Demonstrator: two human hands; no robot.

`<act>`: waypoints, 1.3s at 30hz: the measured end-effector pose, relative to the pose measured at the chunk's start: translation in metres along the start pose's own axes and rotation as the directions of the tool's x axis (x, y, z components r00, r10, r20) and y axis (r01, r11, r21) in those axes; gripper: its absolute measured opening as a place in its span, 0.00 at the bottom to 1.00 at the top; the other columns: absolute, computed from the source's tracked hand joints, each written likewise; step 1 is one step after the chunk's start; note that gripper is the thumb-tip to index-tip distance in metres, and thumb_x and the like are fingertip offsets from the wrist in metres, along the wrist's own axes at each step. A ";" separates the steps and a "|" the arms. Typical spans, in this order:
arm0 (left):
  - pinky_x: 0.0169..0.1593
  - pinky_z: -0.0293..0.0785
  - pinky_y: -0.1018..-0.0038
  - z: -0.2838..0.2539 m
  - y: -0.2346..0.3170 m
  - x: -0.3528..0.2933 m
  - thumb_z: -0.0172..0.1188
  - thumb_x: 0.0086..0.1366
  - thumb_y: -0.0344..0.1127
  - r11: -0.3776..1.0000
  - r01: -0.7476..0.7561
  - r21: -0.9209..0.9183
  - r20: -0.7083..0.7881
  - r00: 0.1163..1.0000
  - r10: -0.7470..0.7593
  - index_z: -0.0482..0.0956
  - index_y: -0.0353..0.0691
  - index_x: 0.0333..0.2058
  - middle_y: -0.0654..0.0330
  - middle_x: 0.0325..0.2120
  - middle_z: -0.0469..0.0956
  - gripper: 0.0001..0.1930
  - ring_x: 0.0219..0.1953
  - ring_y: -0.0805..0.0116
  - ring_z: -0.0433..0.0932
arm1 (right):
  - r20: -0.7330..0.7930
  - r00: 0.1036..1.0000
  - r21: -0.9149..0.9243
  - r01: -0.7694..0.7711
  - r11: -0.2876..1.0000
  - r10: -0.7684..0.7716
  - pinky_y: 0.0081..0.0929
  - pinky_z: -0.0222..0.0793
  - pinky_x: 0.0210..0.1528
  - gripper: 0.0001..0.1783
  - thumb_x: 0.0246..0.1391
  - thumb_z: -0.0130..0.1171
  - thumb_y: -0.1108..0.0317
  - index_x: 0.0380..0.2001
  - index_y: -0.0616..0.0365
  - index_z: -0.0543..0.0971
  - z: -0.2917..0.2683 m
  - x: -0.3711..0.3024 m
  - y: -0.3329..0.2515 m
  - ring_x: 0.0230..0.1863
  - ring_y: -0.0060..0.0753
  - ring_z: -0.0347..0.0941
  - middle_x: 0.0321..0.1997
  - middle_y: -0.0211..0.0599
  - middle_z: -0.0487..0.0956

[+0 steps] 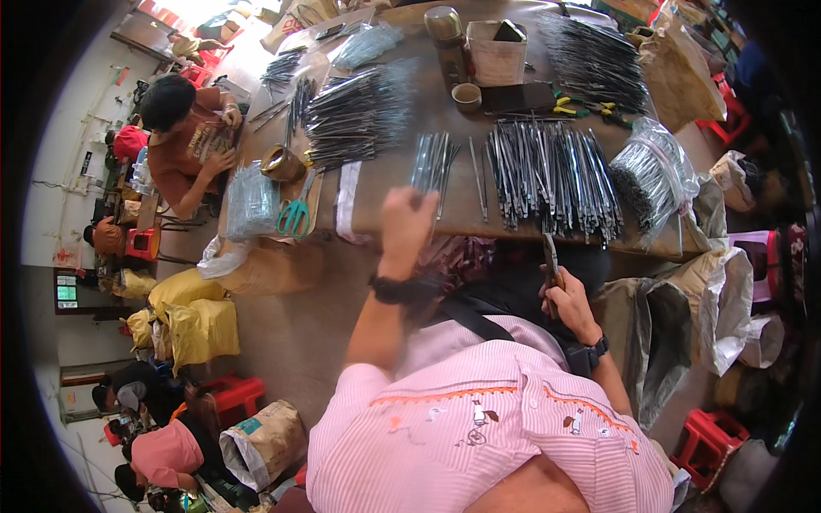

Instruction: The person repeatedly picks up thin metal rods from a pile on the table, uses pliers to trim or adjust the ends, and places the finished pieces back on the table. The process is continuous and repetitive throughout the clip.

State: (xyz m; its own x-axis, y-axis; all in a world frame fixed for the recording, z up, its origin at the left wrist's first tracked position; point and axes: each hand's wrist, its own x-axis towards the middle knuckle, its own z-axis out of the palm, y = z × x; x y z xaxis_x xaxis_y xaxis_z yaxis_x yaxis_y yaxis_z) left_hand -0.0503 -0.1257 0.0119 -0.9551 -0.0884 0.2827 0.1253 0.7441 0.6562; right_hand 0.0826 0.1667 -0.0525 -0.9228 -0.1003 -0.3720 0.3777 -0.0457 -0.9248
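Note:
My left hand [405, 224], smeared by motion, is over the table's front edge beside a small bundle of thin metal strips [434, 164]. Its fingers are too blurred to show whether they hold anything. In my right hand [571, 301] a pair of pliers [552, 259] points up toward the table edge, the fingers wrapped round the handles. Just beyond the pliers, a wide pile of slim dark metal strips [547, 175] lies side by side. One or two loose strips [477, 179] lie between this pile and the small bundle.
Another strip pile [357, 115] lies farther left, near teal-handled scissors [293, 215] and a tape roll [282, 162]. At right is a plastic-wrapped bundle [654, 175]. A thermos [446, 43], a cup [467, 97] and yellow-handled pliers [569, 107] stand or lie behind. A co-worker [192, 145] sits left.

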 end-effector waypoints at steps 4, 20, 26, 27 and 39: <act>0.35 0.72 0.69 -0.077 0.073 -0.010 0.57 0.60 0.31 0.529 -0.348 -0.774 -0.282 0.937 0.204 0.71 0.34 0.19 0.61 0.20 0.68 0.12 0.24 0.66 0.67 | 0.001 1.000 -0.002 -0.014 1.000 0.014 0.21 0.66 0.20 0.22 0.47 0.43 0.76 0.49 0.66 0.70 0.000 -0.003 0.002 0.18 0.22 0.69 0.24 0.34 0.74; 0.37 0.70 0.86 -0.145 0.210 -0.069 0.43 0.48 0.10 -0.412 -0.588 -0.696 -0.717 0.531 0.452 0.65 0.39 0.13 0.61 0.23 0.77 0.16 0.32 0.75 0.79 | 0.042 0.999 -0.042 0.003 0.999 -0.001 0.19 0.66 0.22 0.22 0.47 0.44 0.75 0.48 0.65 0.71 0.005 -0.007 0.009 0.20 0.20 0.69 0.25 0.32 0.74; 0.36 0.69 0.86 -0.135 0.220 -0.076 0.42 0.47 0.09 -0.452 -0.681 -0.576 -0.816 0.444 0.371 0.68 0.39 0.14 0.58 0.22 0.77 0.15 0.31 0.73 0.79 | 0.036 0.999 -0.040 0.015 0.999 -0.014 0.19 0.66 0.22 0.22 0.47 0.43 0.75 0.48 0.65 0.71 0.006 -0.008 0.009 0.20 0.20 0.69 0.25 0.33 0.74; 0.36 0.69 0.87 -0.137 0.219 -0.078 0.43 0.47 0.09 -0.421 -0.695 -0.583 -0.809 0.447 0.382 0.68 0.39 0.14 0.58 0.22 0.77 0.15 0.31 0.73 0.79 | 0.034 0.999 -0.040 0.014 0.999 -0.012 0.19 0.66 0.22 0.22 0.47 0.43 0.75 0.48 0.65 0.71 0.006 -0.008 0.008 0.20 0.20 0.69 0.25 0.33 0.74; 0.37 0.73 0.82 -0.143 0.211 -0.076 0.43 0.48 0.07 -0.439 -0.579 -0.687 -0.725 0.509 0.464 0.73 0.35 0.16 0.56 0.23 0.78 0.16 0.30 0.70 0.79 | 0.058 0.998 -0.021 -0.012 1.000 0.013 0.19 0.64 0.21 0.25 0.46 0.44 0.77 0.52 0.65 0.69 0.005 -0.007 0.012 0.19 0.22 0.67 0.26 0.33 0.72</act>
State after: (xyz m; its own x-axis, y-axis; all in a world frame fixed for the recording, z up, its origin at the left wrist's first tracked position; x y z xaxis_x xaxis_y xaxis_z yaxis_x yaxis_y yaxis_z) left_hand 0.0868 -0.0566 0.2295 -0.2336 -0.1803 0.9555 0.6826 -0.7302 0.0291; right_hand 0.0944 0.1615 -0.0605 -0.9119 -0.1586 -0.3787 0.3869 -0.0236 -0.9218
